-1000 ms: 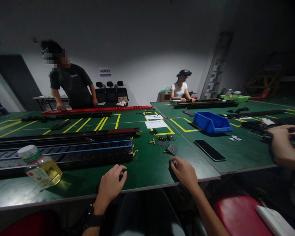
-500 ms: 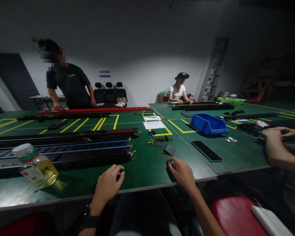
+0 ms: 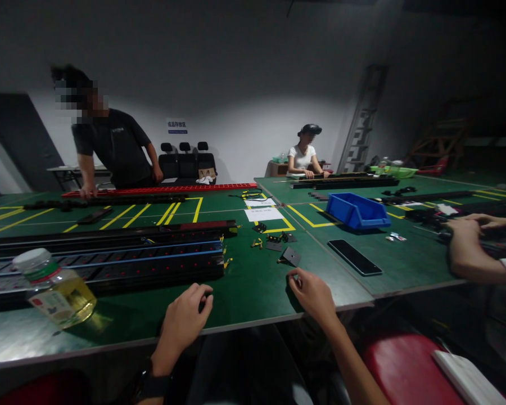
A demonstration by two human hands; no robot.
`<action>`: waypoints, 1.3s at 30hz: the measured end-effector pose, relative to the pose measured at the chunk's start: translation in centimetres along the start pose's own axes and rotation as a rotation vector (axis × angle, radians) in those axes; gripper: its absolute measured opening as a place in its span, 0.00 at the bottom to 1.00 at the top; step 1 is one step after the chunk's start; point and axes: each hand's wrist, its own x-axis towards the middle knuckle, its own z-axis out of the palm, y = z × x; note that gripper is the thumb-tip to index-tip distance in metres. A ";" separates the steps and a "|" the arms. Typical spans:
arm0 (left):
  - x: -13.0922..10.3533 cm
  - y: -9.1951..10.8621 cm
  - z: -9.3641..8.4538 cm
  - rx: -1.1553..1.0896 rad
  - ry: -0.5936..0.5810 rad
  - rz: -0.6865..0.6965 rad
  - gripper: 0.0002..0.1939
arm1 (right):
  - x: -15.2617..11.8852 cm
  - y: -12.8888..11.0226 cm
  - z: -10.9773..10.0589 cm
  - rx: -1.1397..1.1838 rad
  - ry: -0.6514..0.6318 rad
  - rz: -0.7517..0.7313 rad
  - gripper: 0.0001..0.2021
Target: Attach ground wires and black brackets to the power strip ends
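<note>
My left hand (image 3: 188,316) rests at the table's near edge, its fingers curled loosely inward with nothing seen in them. Farther right, my right hand (image 3: 312,292) lies on the table, fingers bent and closed, also with nothing visible in it. Just beyond it is a small black plate with a hole (image 3: 292,256), apart from the fingertips. Behind that plate lie several small black brackets (image 3: 274,246) and a yellow-and-black piece (image 3: 257,243). Long black rails with blue strips and red dots (image 3: 152,264) stretch leftward beyond my left hand.
A drink bottle (image 3: 54,292) stands at the left. On the right are a phone (image 3: 354,257), a blue bin (image 3: 356,211) and a neighbour's hands (image 3: 466,228) over dark parts. Across the green table (image 3: 244,292), one person (image 3: 113,146) leans over a red rail (image 3: 219,187); another (image 3: 304,157) sits.
The person at the far left has leaned lower and moved a hand left along the dark strip. The view has shifted slightly. My hands stay in place.
</note>
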 end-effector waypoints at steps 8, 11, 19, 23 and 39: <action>-0.2 0.0 -0.2 -0.025 -0.014 -0.004 0.12 | 0.0 -0.2 -0.2 -0.013 -0.014 0.018 0.17; -0.2 0.2 -0.3 -0.024 -0.025 -0.008 0.11 | 0.0 -0.2 -0.2 -0.012 -0.022 0.023 0.17; -0.3 0.8 -0.7 -0.009 -0.036 -0.021 0.11 | -0.1 0.0 -0.2 0.014 -0.035 0.021 0.18; -0.3 0.7 -0.5 -0.008 -0.026 -0.019 0.11 | -0.1 -0.1 -0.2 0.013 -0.027 0.014 0.18; -0.1 0.5 -0.4 -0.003 -0.031 -0.020 0.11 | -0.1 -0.1 -0.1 0.012 -0.006 0.008 0.17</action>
